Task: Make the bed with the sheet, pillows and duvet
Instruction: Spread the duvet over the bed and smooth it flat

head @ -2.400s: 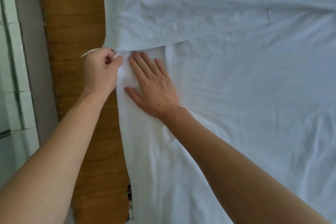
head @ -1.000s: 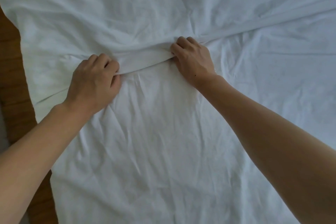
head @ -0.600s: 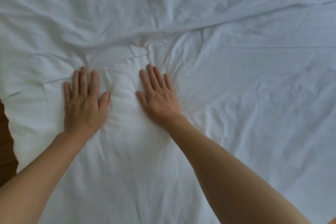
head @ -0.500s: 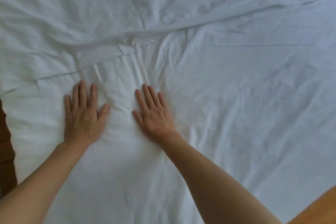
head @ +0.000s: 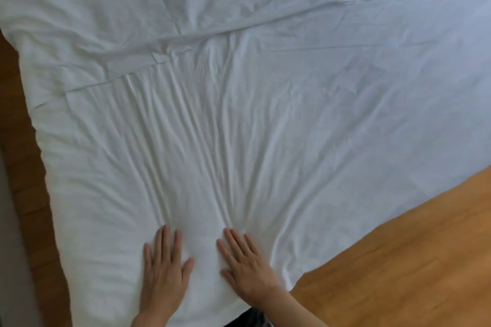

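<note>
2 flat hands on a white sheet [head: 265, 114] spread over a wooden floor [head: 398, 247].

The left hand [head: 163, 268] and right hand [head: 245, 267] lie palm down on the sheet near its nearest edge, fingers straight and slightly spread, gripping nothing, the 2 of them side by side with a strip of cloth between. Long creases fan away from the fingertips toward a folded band [head: 132, 62] of cloth farther up the sheet, and a raised ridge [head: 265, 24] runs slantwise beyond that. The sheet covers most of the view (it is rumpled all over). Orange-brown floor shows to the right of the sheet, a darker strip of it to the left, and past that strip a pale grey edge [head: 10, 247], perhaps a wall.
</note>
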Tool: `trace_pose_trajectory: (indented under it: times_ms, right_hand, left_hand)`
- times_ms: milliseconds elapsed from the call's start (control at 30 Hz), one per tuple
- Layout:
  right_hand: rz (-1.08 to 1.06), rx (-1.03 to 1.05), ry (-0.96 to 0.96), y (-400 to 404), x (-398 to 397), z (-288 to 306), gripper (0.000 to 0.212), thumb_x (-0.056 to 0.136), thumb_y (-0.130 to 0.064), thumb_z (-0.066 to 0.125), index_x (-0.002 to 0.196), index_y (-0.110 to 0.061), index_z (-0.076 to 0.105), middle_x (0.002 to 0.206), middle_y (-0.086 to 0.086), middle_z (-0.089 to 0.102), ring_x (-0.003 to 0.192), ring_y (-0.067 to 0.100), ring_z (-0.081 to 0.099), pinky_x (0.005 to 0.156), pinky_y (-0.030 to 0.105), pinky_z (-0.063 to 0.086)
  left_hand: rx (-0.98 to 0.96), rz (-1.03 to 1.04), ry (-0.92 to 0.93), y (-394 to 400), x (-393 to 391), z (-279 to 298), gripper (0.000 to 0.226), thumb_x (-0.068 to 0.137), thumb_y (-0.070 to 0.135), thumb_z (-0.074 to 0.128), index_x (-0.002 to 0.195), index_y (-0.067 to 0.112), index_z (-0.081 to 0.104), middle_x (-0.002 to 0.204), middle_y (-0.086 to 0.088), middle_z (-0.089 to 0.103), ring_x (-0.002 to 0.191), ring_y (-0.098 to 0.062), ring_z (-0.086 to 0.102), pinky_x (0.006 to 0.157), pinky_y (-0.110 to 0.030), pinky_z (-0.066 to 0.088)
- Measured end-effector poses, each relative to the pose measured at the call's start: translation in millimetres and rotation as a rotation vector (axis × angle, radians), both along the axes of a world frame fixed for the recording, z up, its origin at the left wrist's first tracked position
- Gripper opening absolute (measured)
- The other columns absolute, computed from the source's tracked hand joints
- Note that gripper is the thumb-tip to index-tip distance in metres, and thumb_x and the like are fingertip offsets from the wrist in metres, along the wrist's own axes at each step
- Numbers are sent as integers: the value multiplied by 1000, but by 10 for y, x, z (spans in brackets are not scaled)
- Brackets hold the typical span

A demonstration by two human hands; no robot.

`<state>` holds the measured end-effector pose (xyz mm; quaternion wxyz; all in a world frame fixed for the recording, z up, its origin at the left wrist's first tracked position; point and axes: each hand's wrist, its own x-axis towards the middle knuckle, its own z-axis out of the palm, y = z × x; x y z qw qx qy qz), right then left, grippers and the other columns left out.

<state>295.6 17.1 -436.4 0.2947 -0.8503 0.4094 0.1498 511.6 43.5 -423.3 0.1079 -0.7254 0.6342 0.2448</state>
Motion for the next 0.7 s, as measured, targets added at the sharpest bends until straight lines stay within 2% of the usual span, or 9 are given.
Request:
trace_pose_trajectory:
  times_ms: [133,233,267,333,400,467,500,567,700]
  right_hand:
    - [-24,37,52,-104,40,166,62,93,-48,34,147,-18,36,155,6,23,143,21,28,115,42,29]
    - [36,106,41,-190,55,363,61,100,-39,34,154,-18,13,161,7,-2,149,22,1,119,38,0]
    - [-8,101,16,-214,40,409,60,101,-37,35,154,-18,12,162,7,-3,149,21,-2,118,37,-3]
    - [-66,60,-56,-295,9,514,53,102,-30,38,151,-14,24,161,8,10,148,23,9,119,36,6]
    - [-180,14,-146,-414,-42,573,43,100,-21,40,142,-11,43,152,10,35,140,27,31,115,40,28]
    - [-298,-121,-248,-558,-162,542,36,94,-17,43,125,-11,59,132,7,58,121,27,54,93,40,51]
    - [-353,-185,-298,-657,-241,506,32,92,-15,47,119,-12,63,124,5,63,113,25,58,84,36,55]
    - [-431,-225,-348,-907,-456,418,29,88,-8,56,116,-12,64,119,3,64,108,22,58,81,31,53]
    - [-566,-293,-372,-1710,-1092,203,34,87,-8,52,119,-11,64,122,2,62,115,15,48,89,25,44]
  left_hand:
    - [35,4,5,7,-17,66,76,100,51,4,138,-2,42,146,-31,36,134,-42,37,104,-63,28]
    - [56,15,41,20,7,166,73,99,52,13,136,-1,47,144,-28,40,132,-42,40,99,-63,38]
    - [71,25,48,6,7,228,70,96,50,21,136,0,49,143,-28,41,130,-42,42,96,-62,42]
    - [31,37,58,-2,-61,298,67,89,45,30,136,1,50,142,-29,41,127,-43,45,95,-60,45]
    - [-19,36,70,-75,-150,344,64,90,42,35,136,0,49,143,-30,40,127,-43,45,97,-58,45]
    - [-117,43,80,-179,-305,332,56,92,34,47,136,-1,49,145,-29,37,131,-43,41,101,-57,42]
    - [-167,52,88,-258,-403,309,55,92,31,50,136,-1,47,146,-29,35,133,-43,38,104,-57,40]
    - [-225,78,119,-505,-622,277,56,92,33,42,138,1,44,148,-29,31,136,-42,33,108,-55,36]
    - [-360,173,155,-1326,-1103,18,53,93,28,41,136,-2,46,148,-30,33,136,-43,31,110,-54,32]
